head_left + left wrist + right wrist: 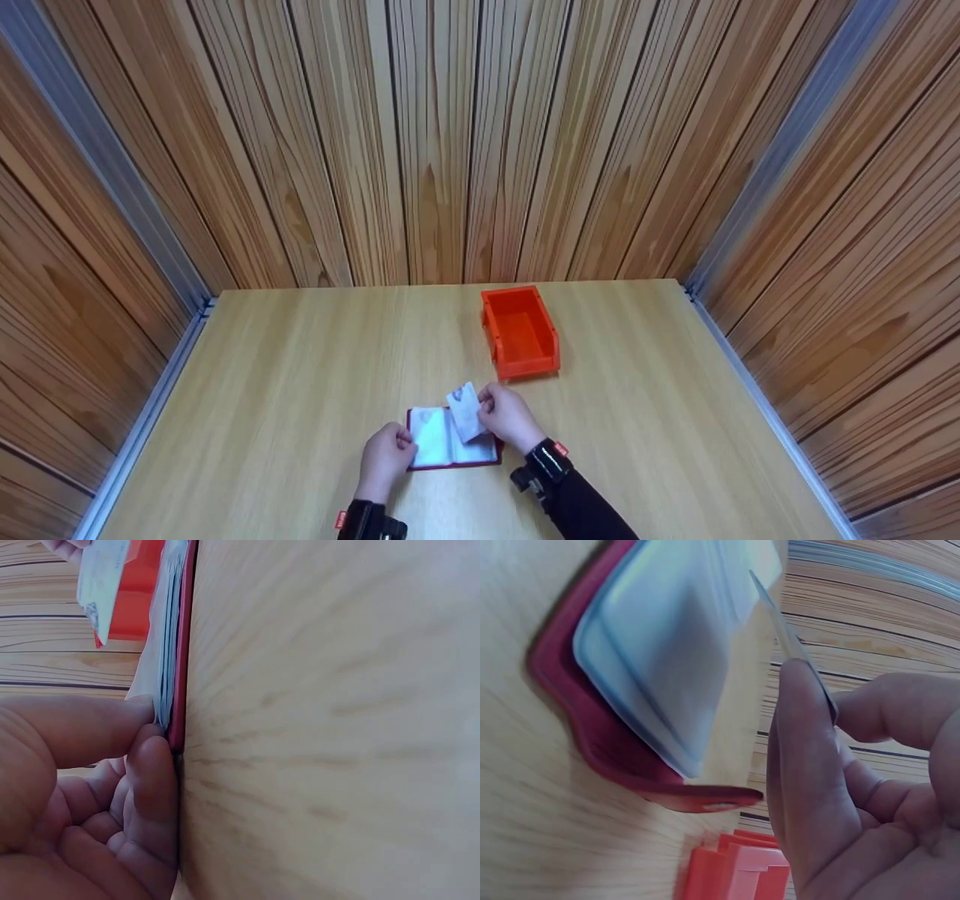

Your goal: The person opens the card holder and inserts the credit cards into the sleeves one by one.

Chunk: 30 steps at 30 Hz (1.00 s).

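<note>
A card holder (430,441) with a dark red cover (607,746) and clear plastic sleeves (664,652) lies spread flat on the table. At its left edge my left hand (385,459) pinches the sleeves between thumb and forefinger, as the left wrist view shows close up. My right hand (511,415) holds a thin, pale card (466,412) by one edge, thumb against fingers. That card is tilted above the right-hand page, and print shows on its face in the left wrist view. In the right wrist view it appears nearly edge-on.
Beyond the right hand stands an orange-red plastic bin (523,334) on the light wooden table (315,360). Wood-panelled walls (435,150) enclose the table at the back and both sides, with metal strips (765,405) along the side edges.
</note>
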Tool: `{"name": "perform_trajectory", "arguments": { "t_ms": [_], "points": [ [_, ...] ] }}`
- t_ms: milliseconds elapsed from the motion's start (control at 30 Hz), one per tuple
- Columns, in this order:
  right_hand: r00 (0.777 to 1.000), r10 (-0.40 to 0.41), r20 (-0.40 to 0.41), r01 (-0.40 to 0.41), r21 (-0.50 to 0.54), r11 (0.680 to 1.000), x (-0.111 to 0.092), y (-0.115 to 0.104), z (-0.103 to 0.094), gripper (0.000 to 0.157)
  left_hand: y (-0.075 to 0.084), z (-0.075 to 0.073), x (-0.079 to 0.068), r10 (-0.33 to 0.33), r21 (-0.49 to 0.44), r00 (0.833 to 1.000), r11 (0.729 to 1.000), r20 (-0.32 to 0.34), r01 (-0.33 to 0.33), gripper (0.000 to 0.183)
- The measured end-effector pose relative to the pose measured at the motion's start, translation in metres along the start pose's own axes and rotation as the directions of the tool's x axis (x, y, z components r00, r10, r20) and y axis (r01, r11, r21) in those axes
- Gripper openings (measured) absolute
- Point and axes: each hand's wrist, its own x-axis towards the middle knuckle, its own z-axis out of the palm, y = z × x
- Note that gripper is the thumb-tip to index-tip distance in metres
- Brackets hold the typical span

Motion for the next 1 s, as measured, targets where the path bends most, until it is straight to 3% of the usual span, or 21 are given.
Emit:
{"name": "perform_trajectory", "arguments": {
  "t_ms": [267, 533, 767, 1000],
  "points": [
    [1.0, 0.013, 0.016, -0.012, -0.055, 0.998, -0.004, -0.002, 0.007, 0.013, 0.001, 0.001, 0.001, 0.002, 0.007, 1.0, 1.0, 0.0, -0.002, 0.012],
    [0.999, -0.04, 0.012, 0.041, -0.107, 0.993, -0.007, 0.0, 0.013, 0.014, 0.0, 0.0, 0.0, 0.021, -0.002, 1.0, 1.0, -0.011, -0.021, 0.011],
    [0.999, -0.002, 0.04, 0.005, -0.077, 0.997, -0.007, 0.001, 0.017, 0.014, 0.001, 0.0, 0.001, -0.034, -0.003, 0.999, 0.999, 0.009, 0.034, 0.01],
    [0.997, 0.049, 0.059, -0.044, -0.082, 0.996, -0.008, 0.0, 0.015, 0.014, 0.0, -0.001, 0.0, -0.007, -0.01, 1.0, 1.0, -0.005, 0.007, 0.011]
  ]
}}
